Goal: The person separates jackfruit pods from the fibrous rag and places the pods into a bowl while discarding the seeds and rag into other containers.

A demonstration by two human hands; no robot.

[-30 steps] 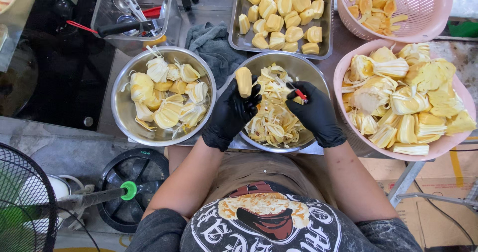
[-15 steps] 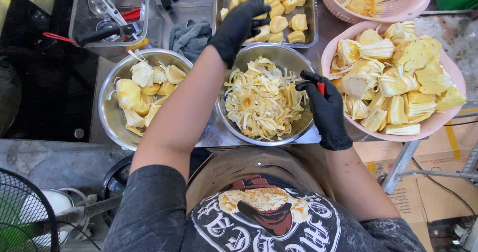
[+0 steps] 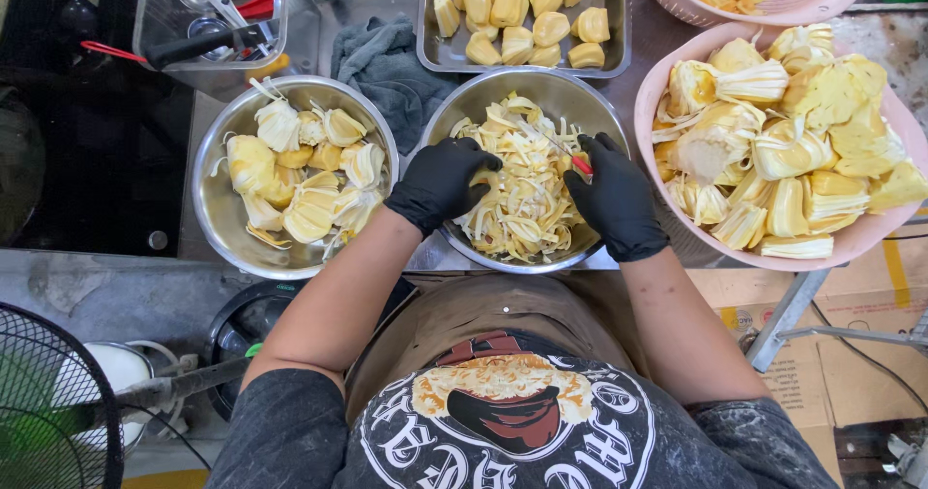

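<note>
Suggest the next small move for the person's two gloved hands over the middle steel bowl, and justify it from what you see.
Probably the left hand should reach to the pink bowl for another jackfruit pod: it holds no whole pod above the middle bowl of stringy trimmings, while the right hand grips a small red-handled knife, ready to cut.

Both hands wear snug black gloves with a dull sheen, the left hand (image 3: 440, 182) and the right hand (image 3: 616, 199) covered to the wrist; forearms bare above the cuffs; a dark grey short-sleeved shirt (image 3: 290, 441); a brown apron (image 3: 483, 310) with a round printed picture in orange, red and white
</note>
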